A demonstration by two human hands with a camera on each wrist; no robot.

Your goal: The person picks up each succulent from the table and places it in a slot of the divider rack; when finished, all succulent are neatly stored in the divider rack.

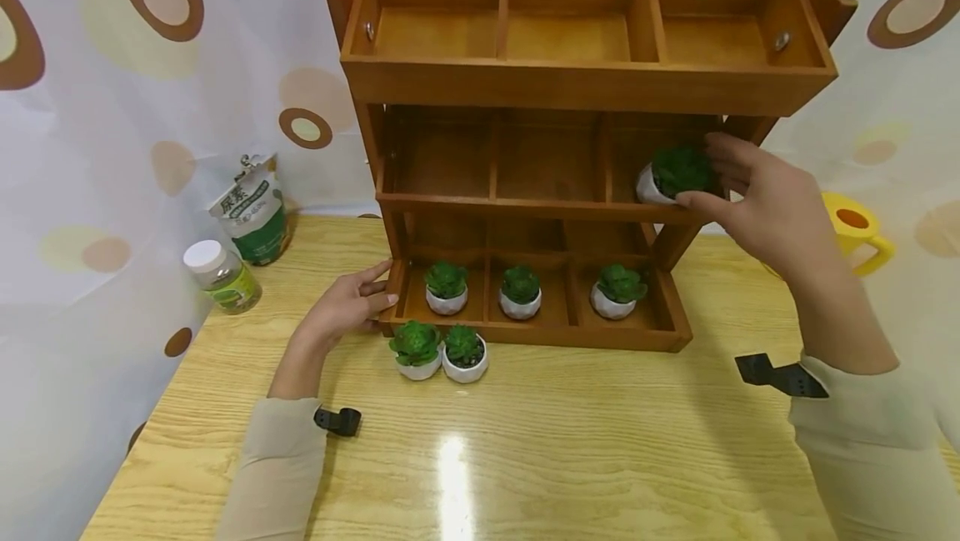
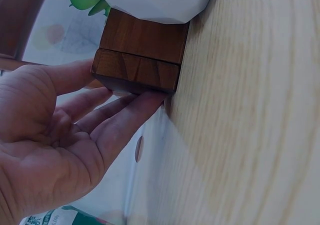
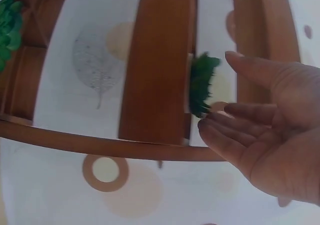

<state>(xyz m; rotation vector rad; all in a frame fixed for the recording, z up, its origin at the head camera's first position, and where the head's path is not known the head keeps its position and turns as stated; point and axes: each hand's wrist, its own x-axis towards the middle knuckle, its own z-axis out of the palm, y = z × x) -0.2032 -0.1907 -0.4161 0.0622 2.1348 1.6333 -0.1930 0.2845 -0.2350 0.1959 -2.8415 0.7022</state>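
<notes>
A brown wooden three-tier rack [image 1: 525, 84] stands on the table. My right hand [image 1: 772, 199] is around a small green succulent [image 1: 681, 170] in a white pot, in the right compartment of the middle tier. Seen from the right wrist, the thumb and fingers are spread, with fingertips right at the leaves of the succulent [image 3: 202, 85]. My left hand [image 1: 347, 303] touches the left end of the bottom tier. In the left wrist view its fingers [image 2: 127, 117] lie nearly straight against the wooden end [image 2: 135, 70].
Potted succulents [image 1: 520, 291] stand one in each bottom compartment. Two more succulents [image 1: 417, 349] sit on the table [image 1: 570, 441] before the rack. At left are a white-lidded jar [image 1: 225, 278] and a clipped pouch [image 1: 255, 216]; a yellow watering can [image 1: 855, 228] is partly behind my right arm.
</notes>
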